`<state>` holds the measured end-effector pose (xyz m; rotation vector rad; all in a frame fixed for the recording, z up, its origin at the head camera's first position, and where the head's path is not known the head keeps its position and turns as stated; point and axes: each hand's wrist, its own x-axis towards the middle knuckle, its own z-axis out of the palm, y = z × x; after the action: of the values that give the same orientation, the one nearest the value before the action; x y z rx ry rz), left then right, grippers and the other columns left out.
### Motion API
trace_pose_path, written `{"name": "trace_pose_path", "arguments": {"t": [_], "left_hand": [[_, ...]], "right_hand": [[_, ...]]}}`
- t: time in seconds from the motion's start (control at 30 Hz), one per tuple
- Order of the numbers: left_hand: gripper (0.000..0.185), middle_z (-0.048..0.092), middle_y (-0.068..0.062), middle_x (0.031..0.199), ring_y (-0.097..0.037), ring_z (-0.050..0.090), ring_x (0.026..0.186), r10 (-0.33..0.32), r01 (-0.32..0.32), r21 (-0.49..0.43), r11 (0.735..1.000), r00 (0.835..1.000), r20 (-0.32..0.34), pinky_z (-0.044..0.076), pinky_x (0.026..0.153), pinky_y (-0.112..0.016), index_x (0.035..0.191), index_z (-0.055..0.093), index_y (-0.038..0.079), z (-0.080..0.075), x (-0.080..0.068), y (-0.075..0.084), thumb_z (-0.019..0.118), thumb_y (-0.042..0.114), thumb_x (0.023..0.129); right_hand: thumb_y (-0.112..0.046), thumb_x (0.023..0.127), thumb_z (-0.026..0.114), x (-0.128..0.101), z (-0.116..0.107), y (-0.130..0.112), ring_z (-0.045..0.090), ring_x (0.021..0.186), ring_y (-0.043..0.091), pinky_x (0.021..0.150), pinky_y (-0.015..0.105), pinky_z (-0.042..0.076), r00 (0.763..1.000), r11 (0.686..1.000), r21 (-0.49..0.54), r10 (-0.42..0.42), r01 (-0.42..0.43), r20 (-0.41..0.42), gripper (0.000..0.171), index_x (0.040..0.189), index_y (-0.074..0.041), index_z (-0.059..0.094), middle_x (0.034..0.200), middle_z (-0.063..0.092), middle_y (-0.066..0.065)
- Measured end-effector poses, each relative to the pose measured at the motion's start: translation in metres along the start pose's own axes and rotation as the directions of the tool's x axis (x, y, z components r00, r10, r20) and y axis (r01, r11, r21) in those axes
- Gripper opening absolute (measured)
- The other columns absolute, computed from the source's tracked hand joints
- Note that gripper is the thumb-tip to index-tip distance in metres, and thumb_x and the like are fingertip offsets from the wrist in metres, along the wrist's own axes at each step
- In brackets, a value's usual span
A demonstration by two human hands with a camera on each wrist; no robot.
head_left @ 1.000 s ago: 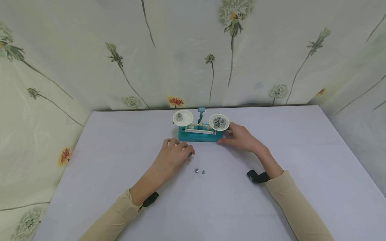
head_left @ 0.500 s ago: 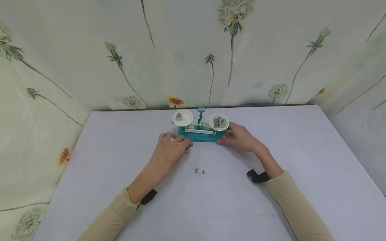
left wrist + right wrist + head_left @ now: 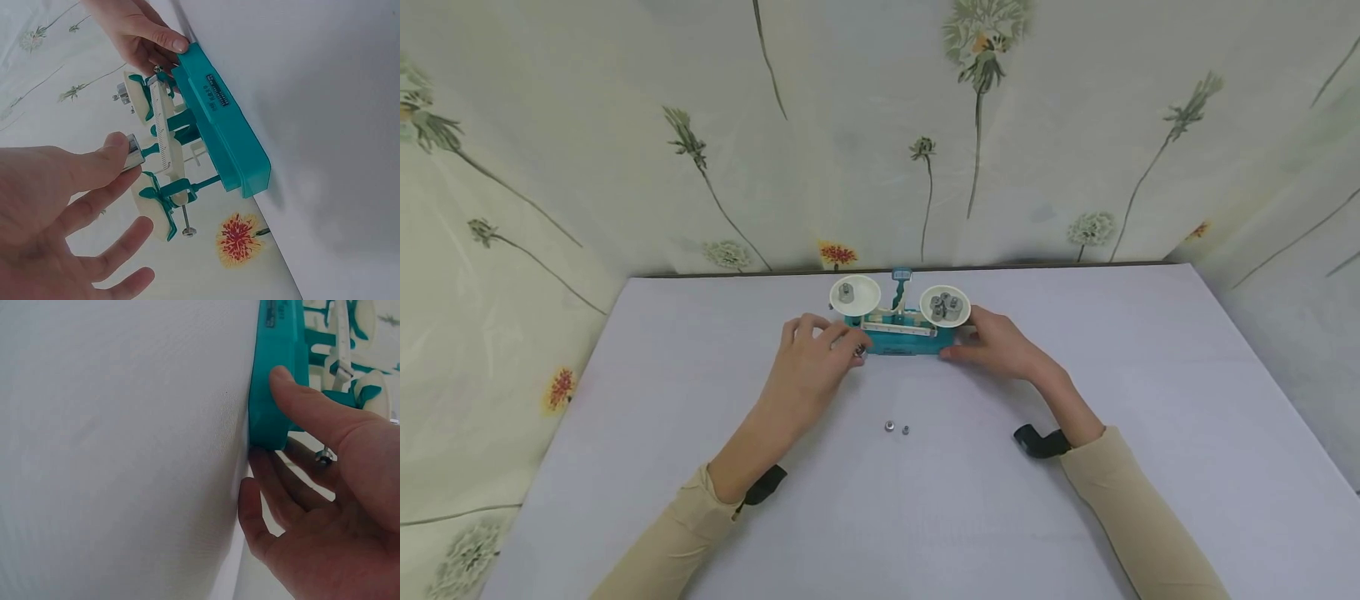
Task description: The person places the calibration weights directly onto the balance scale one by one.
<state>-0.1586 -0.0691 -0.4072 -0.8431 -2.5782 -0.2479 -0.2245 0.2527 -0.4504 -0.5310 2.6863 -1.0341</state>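
Observation:
A teal balance scale [image 3: 904, 342] stands near the back edge of the table. Its left pan [image 3: 867, 303] carries a metal weight [image 3: 846, 292]; several more weights [image 3: 946, 305] are grouped in the right pan [image 3: 927, 317]. My left hand [image 3: 805, 371] pinches a shiny cylindrical weight [image 3: 133, 152] between thumb and finger, in front of the scale's left end and below the left pan. The other left fingers are spread. My right hand [image 3: 1000, 343] holds the right end of the base, its thumb [image 3: 290, 381] on the front face and fingers around the end.
Two small weights, one larger [image 3: 890, 426] and one smaller [image 3: 906, 430], sit on the white tabletop [image 3: 940, 517] in front of the scale. Behind the table's back edge hangs a flower-printed cloth [image 3: 850, 183]. Black wrist cameras [image 3: 1036, 442] are worn on both wrists.
My left hand has moved up and slightly left with the pinched weight, from the tabletop toward the scale's left end. My right hand stays on the base.

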Motion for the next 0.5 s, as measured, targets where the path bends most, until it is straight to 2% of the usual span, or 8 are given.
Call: {"name": "trace_pose_path", "arguments": {"t": [0.2,0.5], "left_hand": [[0.019,0.080,0.000,0.110,-0.034,0.067,0.115,-0.022,0.022,0.017,1.000,1.000,-0.001,0.056,0.104,-0.056,0.118,0.072,0.021,-0.0019,0.0028,-0.0016,0.075,0.030,0.101],[0.021,0.081,-0.001,0.121,-0.033,0.065,0.117,-0.055,0.056,0.013,0.998,0.998,-0.010,0.054,0.105,-0.056,0.120,0.073,0.022,-0.0084,0.0054,-0.0058,0.075,0.030,0.101]], "right_hand": [[-0.021,0.097,0.082,0.0002,0.0007,0.0011,0.051,0.152,0.041,0.120,0.063,0.049,1.000,1.000,-0.001,-0.011,0.011,-0.005,0.078,0.163,-0.008,0.042,0.160,0.057,0.018],[-0.021,0.096,0.083,0.0006,0.0011,0.0015,0.052,0.151,0.043,0.119,0.063,0.050,1.000,1.000,0.001,-0.005,0.005,-0.006,0.078,0.162,-0.007,0.042,0.160,0.057,0.019]]}}
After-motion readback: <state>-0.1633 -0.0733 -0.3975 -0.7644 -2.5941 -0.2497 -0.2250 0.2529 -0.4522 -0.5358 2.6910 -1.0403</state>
